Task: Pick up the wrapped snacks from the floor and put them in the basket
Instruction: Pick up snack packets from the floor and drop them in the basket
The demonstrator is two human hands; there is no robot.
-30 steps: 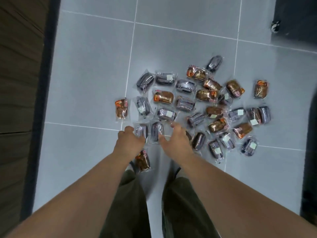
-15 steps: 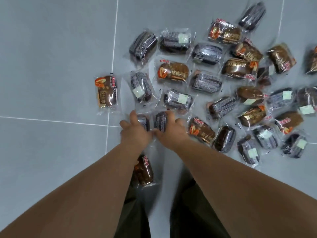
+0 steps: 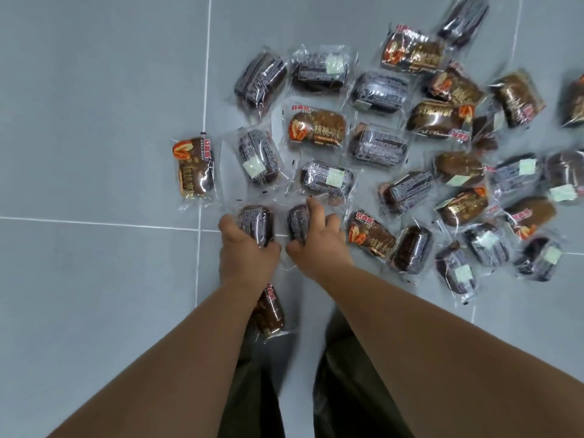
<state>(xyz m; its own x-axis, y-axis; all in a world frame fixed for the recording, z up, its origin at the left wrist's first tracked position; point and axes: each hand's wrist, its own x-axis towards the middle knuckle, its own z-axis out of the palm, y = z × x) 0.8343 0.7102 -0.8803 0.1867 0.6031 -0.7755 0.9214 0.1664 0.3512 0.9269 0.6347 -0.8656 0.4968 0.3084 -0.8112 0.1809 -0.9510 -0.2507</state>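
Head view.

1. Floor (image 3: 94, 90): grey tiles. One joint (image 3: 202, 121) runs away from the person and a cross joint (image 3: 94, 221) meets it just left of the hands.
2. Wrapped snacks (image 3: 377, 145): spread over the floor beyond and to the right of the joint crossing. Packs in the right part touch and overlap, while those nearer the crossing lie with narrow gaps between them.
3. Left hand (image 3: 248, 251): its fingers (image 3: 228, 223) and thumb are curled round the first snack (image 3: 256, 223), a dark pack lying on the cross joint.
4. Right hand (image 3: 319, 248): its fingers (image 3: 315, 210) are curled over the second snack (image 3: 298, 223), with the thumb at the pack's near end. This pack lies just beside the first snack and a thin strip of floor separates them.
5. Edge snack (image 3: 195, 167): an orange-labelled pack lying alone at the left edge of the spread, touching the far-running joint.
6. Near snack (image 3: 270, 314): partly hidden under the left forearm, beside the dark trousers (image 3: 347, 374).
7. Orange pack (image 3: 370, 237): lies just right of the right hand, close to its knuckles.
8. Open room: bare tile lies left of the far-running joint and on the near left. On the right, packs crowd the floor to the frame edge.
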